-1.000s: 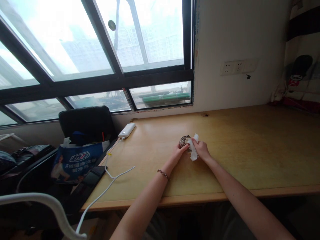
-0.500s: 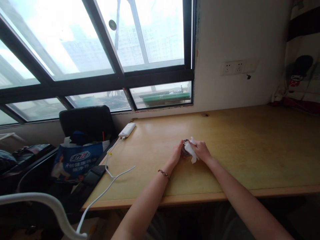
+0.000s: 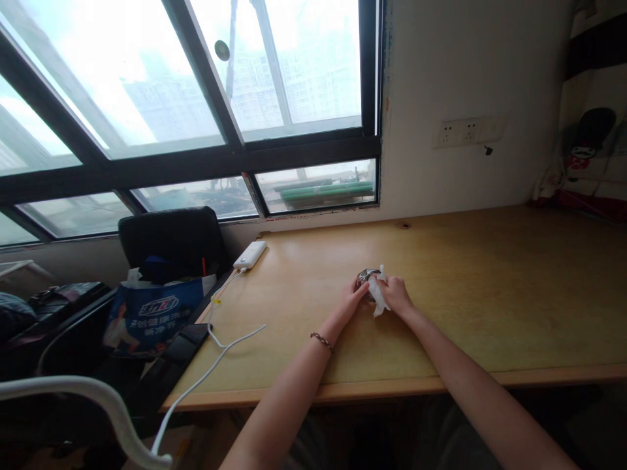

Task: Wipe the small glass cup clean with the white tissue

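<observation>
A small, round, dark and shiny object (image 3: 365, 277) with a patterned surface is between my hands, over the middle of the table; its kind is too small to make out. My left hand (image 3: 353, 296) is closed around its left side. A crumpled white tissue (image 3: 379, 297) is pinched in my right hand (image 3: 396, 293), pressed against the right side of the round object. Part of the object is hidden behind the tissue and my fingers. A braided bracelet (image 3: 322, 341) circles my left wrist.
The wooden table (image 3: 490, 287) stands against the wall below a window. A white power bank (image 3: 251, 254) with a white cable (image 3: 228, 349) lies at its left edge. Left of it are a black chair (image 3: 171, 238) and a blue bag (image 3: 159, 316). Sockets (image 3: 458, 132) are on the wall.
The round object has tilted and turned in my hands, so more of its shiny patterned side shows at the top. My left hand has shifted slightly lower; the tissue stays in my right hand.
</observation>
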The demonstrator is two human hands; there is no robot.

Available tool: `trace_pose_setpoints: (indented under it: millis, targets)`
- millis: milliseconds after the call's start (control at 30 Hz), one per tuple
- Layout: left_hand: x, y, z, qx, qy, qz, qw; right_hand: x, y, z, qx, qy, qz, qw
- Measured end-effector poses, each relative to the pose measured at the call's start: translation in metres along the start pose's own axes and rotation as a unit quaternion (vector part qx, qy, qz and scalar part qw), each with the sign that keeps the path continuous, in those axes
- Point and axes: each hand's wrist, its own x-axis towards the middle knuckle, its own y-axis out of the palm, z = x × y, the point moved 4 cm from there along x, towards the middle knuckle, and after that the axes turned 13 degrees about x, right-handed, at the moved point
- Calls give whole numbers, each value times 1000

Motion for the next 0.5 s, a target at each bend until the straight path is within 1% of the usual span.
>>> trace_pose_setpoints:
  millis: [100,200,267,333,400,500]
  targets:
    - [-2,3,-9,4,28,18,999,2,0,-7,22,48,-10,999]
    - [-3,2,-11,-16,16,17,1000,3,2,-11,43,87,-10,995]
    - [-2,0,-9,-39,1,9,999,2,2,-11,52,100,-10,994]
    - [-2,-2,-4,-58,-25,-9,998,1,2,-7,51,92,0,994]
    - [-1,-5,1,-68,-51,-30,996,0,3,-1,43,69,25,996]
    - [0,-8,4,-49,-60,-46,996,-1,4,4,20,46,62,997]
